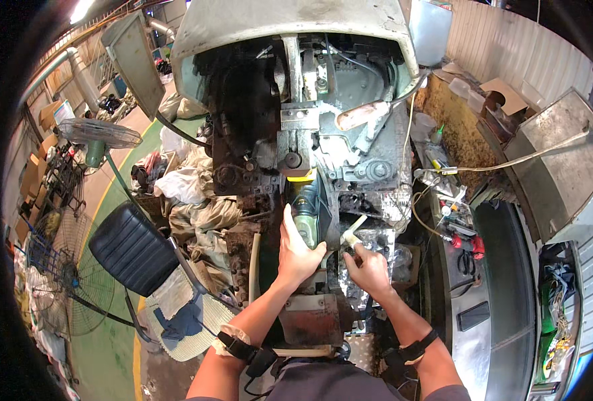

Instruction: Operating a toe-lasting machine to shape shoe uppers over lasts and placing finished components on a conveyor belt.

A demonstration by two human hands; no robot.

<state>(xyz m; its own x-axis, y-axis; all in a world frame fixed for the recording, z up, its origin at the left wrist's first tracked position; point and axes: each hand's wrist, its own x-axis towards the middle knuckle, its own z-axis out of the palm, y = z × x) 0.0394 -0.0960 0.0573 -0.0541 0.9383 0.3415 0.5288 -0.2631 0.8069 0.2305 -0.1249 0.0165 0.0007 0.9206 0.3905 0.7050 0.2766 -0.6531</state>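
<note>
In front of me, a green-grey, shoe-shaped piece (305,217) sits in the middle of the machine (295,113), with yellow at its far end. My left hand (300,257) holds its near end, fingers along the left side and thumb to the right. A dark, curved flap (328,207) rises along the piece's right side. My right hand (370,271) is closed around a small pale tool (352,236) with a light stick-like part pointing up and right; its exact kind is unclear. Below that hand lies a shiny, worn metal surface (383,242).
A lamp (363,115) lights the machine from the right. On the left are a black chair (131,247), a standing fan (99,137) and heaped cloth sacks (206,220). A metal bench (467,304) with a red-handled tool (467,245) runs along the right.
</note>
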